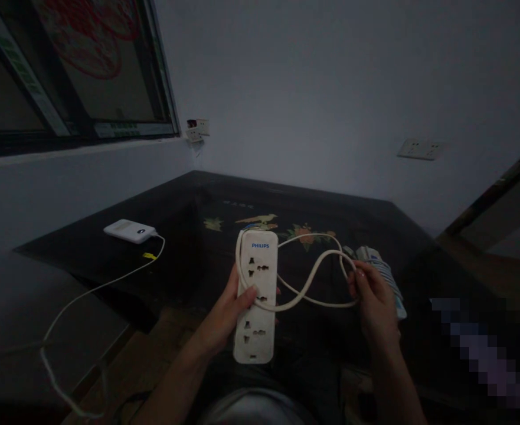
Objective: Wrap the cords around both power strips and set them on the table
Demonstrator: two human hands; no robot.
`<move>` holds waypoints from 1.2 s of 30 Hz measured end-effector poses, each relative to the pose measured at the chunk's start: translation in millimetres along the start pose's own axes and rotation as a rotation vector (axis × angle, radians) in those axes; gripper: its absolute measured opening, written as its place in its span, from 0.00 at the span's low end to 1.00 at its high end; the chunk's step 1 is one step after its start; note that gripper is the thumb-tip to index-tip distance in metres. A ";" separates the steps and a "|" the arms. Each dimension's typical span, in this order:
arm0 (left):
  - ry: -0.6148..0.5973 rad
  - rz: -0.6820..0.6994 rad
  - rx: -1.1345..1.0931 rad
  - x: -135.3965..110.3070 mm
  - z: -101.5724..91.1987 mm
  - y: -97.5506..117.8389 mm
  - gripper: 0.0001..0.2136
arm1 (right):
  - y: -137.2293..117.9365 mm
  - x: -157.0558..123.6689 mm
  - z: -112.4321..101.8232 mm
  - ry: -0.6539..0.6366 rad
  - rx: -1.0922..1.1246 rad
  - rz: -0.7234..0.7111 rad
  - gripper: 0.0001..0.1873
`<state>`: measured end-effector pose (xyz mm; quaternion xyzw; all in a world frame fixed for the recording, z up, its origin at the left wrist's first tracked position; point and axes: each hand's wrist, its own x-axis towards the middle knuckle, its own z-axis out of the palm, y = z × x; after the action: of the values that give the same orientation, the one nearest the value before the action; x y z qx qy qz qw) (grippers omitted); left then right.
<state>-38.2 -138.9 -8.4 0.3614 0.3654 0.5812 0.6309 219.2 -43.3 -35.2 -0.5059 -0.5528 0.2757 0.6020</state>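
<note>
A white Philips power strip (266, 348) is held upright in front of me, its sockets facing my eyes. My left hand (235, 301) grips it from the left side, thumb across the front and fingers behind. The strip's white cord (308, 283) passes under that thumb, wraps around the upper left edge and loops out to the right. My right hand (372, 289) pinches the cord at the right end of the loops. Just behind that hand lies a bundle with grey-blue cord wound around it (386, 268), partly hidden by my fingers.
The dark table (175, 200) has a painted bird and flowers on top. At its left lies a white power bank-like device (129, 231) with a thin white cable (91, 290) hanging off the edge. Wall sockets (419, 149) sit behind. A pixelated patch covers the lower right.
</note>
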 end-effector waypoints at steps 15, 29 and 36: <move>0.078 0.095 0.027 18.4 2.3 -19.0 0.30 | -45.0 -53.4 46.4 -0.363 -0.595 -1.017 0.12; 0.145 0.089 -0.088 27.9 -0.7 -29.2 0.34 | -64.7 -36.3 36.0 -0.581 -0.584 -1.138 0.11; 0.154 0.074 -0.070 29.8 -3.0 -33.8 0.31 | -65.3 -45.3 42.7 -0.619 -0.629 -1.114 0.14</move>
<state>-23.3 -111.3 -40.8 0.3068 0.3787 0.6426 0.5912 153.4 -92.7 1.7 -0.1962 -0.9283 -0.1148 0.2943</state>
